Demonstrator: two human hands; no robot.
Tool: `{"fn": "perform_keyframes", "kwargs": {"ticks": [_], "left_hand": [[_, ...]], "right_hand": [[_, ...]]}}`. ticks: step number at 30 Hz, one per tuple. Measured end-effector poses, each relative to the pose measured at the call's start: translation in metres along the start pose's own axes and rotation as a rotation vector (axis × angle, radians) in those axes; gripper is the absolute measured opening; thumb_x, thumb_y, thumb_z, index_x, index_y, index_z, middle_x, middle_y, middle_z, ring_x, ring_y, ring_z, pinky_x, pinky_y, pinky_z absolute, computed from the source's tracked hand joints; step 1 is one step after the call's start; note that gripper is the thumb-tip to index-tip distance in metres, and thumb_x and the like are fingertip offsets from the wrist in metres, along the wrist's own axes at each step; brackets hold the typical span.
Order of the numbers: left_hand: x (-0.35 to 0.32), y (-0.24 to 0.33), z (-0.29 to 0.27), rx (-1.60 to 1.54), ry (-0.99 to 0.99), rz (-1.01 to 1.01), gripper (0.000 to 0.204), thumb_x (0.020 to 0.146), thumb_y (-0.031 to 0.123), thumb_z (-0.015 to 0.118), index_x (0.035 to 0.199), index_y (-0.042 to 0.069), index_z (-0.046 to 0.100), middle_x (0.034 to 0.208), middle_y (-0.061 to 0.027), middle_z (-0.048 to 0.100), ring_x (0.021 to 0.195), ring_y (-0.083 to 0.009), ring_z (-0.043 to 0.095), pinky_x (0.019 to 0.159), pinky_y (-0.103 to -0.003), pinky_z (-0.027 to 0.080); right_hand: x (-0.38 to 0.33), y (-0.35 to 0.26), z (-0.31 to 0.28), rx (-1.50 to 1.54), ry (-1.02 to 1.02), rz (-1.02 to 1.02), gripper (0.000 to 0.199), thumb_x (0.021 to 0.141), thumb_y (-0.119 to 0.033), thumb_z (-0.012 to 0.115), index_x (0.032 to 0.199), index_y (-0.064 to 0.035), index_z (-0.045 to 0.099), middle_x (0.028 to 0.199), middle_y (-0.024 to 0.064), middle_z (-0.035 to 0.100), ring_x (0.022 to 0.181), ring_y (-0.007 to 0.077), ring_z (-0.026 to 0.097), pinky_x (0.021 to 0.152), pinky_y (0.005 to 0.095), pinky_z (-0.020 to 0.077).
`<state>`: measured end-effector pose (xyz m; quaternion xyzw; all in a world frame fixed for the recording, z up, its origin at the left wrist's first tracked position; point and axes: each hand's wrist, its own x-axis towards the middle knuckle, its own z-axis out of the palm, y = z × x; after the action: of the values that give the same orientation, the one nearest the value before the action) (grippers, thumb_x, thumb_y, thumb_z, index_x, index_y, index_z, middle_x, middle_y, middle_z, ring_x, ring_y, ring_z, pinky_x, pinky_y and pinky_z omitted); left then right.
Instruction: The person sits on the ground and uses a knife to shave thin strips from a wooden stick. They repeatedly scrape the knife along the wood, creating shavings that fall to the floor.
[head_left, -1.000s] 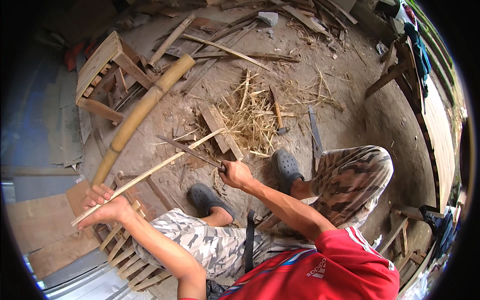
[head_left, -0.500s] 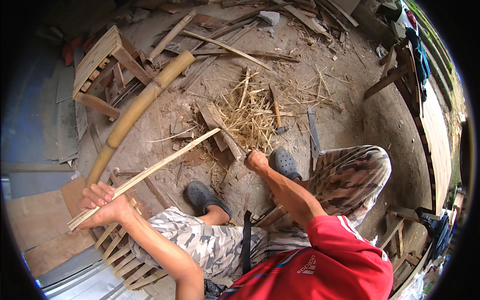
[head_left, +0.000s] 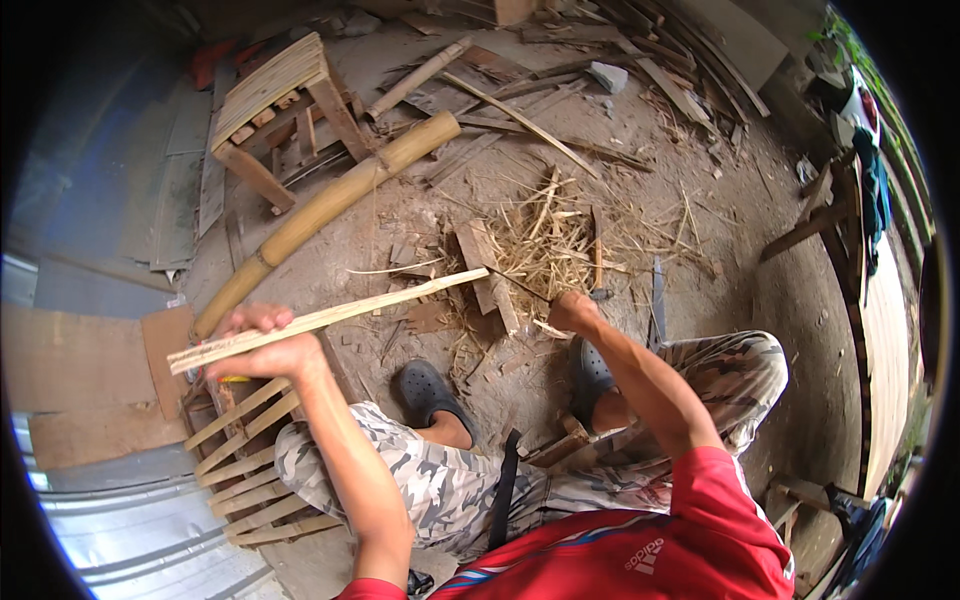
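Observation:
My left hand (head_left: 285, 357) grips the near end of a long pale bamboo strip (head_left: 390, 302), with the palm beneath and fingers curled up on the far side. The strip slants up to the right, its far end over a wooden block (head_left: 497, 306) on the ground. Closed around a handle, my right hand (head_left: 573, 312) holds a knife (head_left: 523, 285). Its thin dark blade points left and meets the strip's far end above the block. The handle is mostly hidden in my fist.
Shavings (head_left: 555, 245) lie heaped behind the block, beside a hammer (head_left: 599, 255) and a saw (head_left: 657, 300). A thick bamboo pole (head_left: 330, 200) and a slatted stool (head_left: 270, 85) stand left. Scrap boards (head_left: 560, 125) litter the back; a bench (head_left: 885, 340) is at right.
My view has shifted, so the scene sits lower and further right. The strip's far end remains at the block with the knife against it. My left fingers look looser around the strip.

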<state>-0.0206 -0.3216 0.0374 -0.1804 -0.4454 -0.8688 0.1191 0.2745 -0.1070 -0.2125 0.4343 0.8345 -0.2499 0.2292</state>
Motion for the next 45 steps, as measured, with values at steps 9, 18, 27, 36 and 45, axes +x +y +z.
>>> {"fn": "perform_keyframes", "kwargs": {"ticks": [9,18,27,36,45], "left_hand": [[-0.056,-0.094,-0.055,0.497,-0.228,-0.403,0.03,0.102,0.028,0.05,0.115,0.002,0.058,0.098,-0.0078,0.062,0.085,-0.0155,0.062,0.073,-0.027,0.053],[-0.056,-0.08,-0.074,0.327,-0.344,-0.582,0.039,0.101,0.025,0.054,0.124,-0.006,0.046,0.12,-0.0237,0.062,0.107,-0.0294,0.065,0.089,-0.039,0.057],[0.005,-0.028,-0.087,0.353,-0.261,-0.402,0.035,0.1,0.022,0.055,0.125,-0.001,0.052,0.112,-0.0191,0.067,0.102,-0.0257,0.068,0.084,-0.037,0.06],[0.096,-0.008,-0.045,1.299,-0.553,0.189,0.032,0.1,0.014,0.05,0.131,0.015,0.055,0.085,-0.0056,0.059,0.054,-0.0101,0.05,0.04,-0.021,0.039],[0.066,-0.053,-0.08,1.75,-0.978,0.675,0.042,0.083,-0.004,0.058,0.12,0.015,0.06,0.122,-0.0157,0.052,0.123,-0.0287,0.047,0.111,-0.055,0.029]], "right_hand": [[-0.118,-0.044,-0.158,-0.312,0.078,-0.165,0.021,0.082,-0.022,0.062,0.09,-0.0049,0.072,0.081,0.0119,0.07,0.074,0.0241,0.069,0.058,0.0375,0.0535],[-0.114,-0.094,-0.127,-0.127,0.239,-0.376,0.043,0.087,-0.04,0.06,0.089,0.0018,0.07,0.084,0.0229,0.069,0.084,0.038,0.069,0.075,0.0467,0.0548],[-0.049,-0.082,-0.143,-0.372,0.228,-0.255,0.034,0.081,-0.034,0.066,0.096,-0.005,0.074,0.098,0.0188,0.072,0.094,0.0347,0.07,0.077,0.0423,0.0561],[-0.075,-0.12,-0.185,-0.197,0.36,-0.33,0.048,0.082,-0.045,0.067,0.1,-0.0006,0.07,0.099,0.0227,0.07,0.097,0.039,0.067,0.083,0.0471,0.0525],[-0.095,-0.117,-0.192,-0.193,0.29,-0.342,0.041,0.08,-0.04,0.068,0.105,-0.0073,0.07,0.101,0.0195,0.07,0.097,0.0374,0.066,0.083,0.0472,0.0518]]}}
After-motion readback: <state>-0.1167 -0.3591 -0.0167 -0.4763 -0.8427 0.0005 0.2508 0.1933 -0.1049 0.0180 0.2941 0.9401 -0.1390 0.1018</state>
